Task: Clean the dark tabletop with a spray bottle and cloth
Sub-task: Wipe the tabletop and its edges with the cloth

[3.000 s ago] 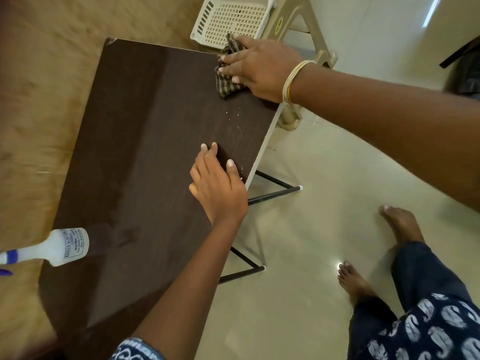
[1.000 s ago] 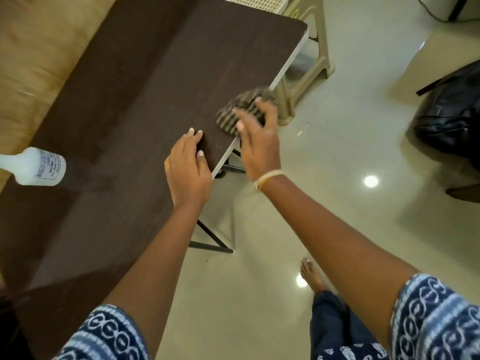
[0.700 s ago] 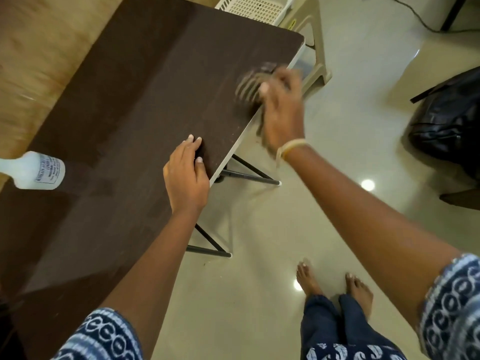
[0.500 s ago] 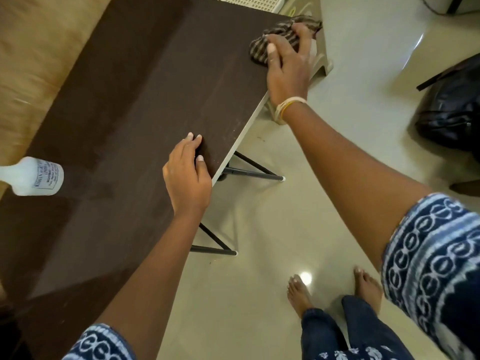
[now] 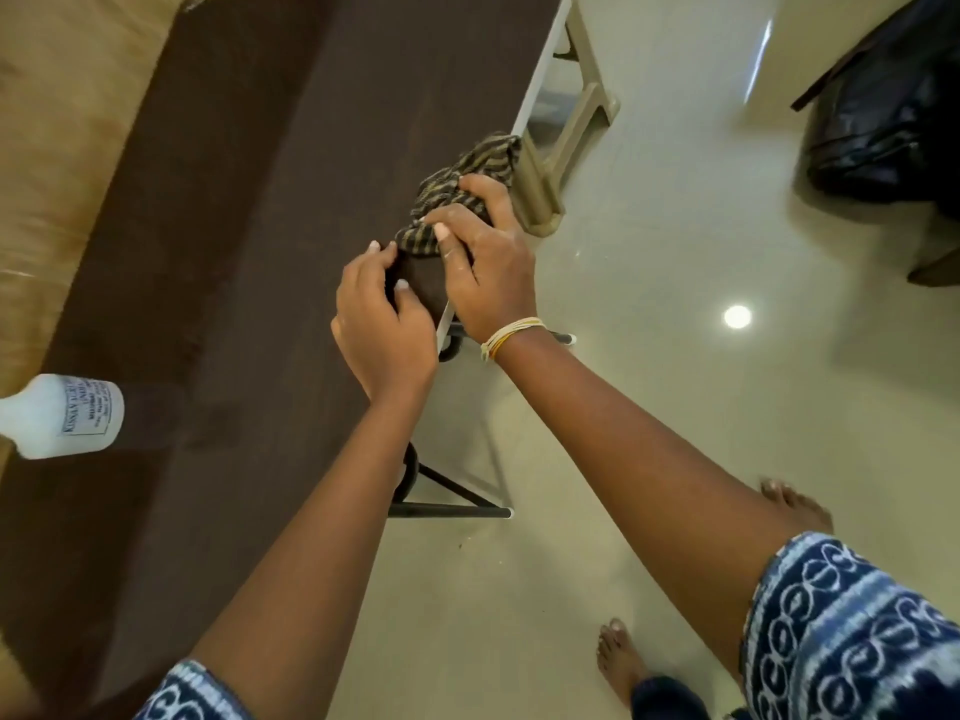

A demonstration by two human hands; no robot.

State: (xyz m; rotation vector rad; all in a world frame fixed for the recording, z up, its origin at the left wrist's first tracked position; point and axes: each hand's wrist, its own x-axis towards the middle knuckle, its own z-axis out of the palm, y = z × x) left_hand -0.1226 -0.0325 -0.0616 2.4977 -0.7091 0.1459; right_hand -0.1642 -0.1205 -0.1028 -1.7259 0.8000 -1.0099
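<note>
Lying near the dark counter [image 5: 218,241]'s left edge, one white spray bottle [image 5: 67,415] has contents I cannot tell. One striped cloth [image 5: 462,194] sits at the right edge, the right hand [image 5: 488,267]'s fingers [image 5: 441,218] curled over it. The left hand [image 5: 384,324] rests beside it, fingers loosely bent.

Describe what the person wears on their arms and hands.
Both arms are bare from short sleeves down. The sleeves are dark blue with a white looping pattern, seen on the left sleeve and right sleeve. The right wrist carries thin bangles or threads, cream and yellow-orange. The left hand shows no jewellery.
</note>
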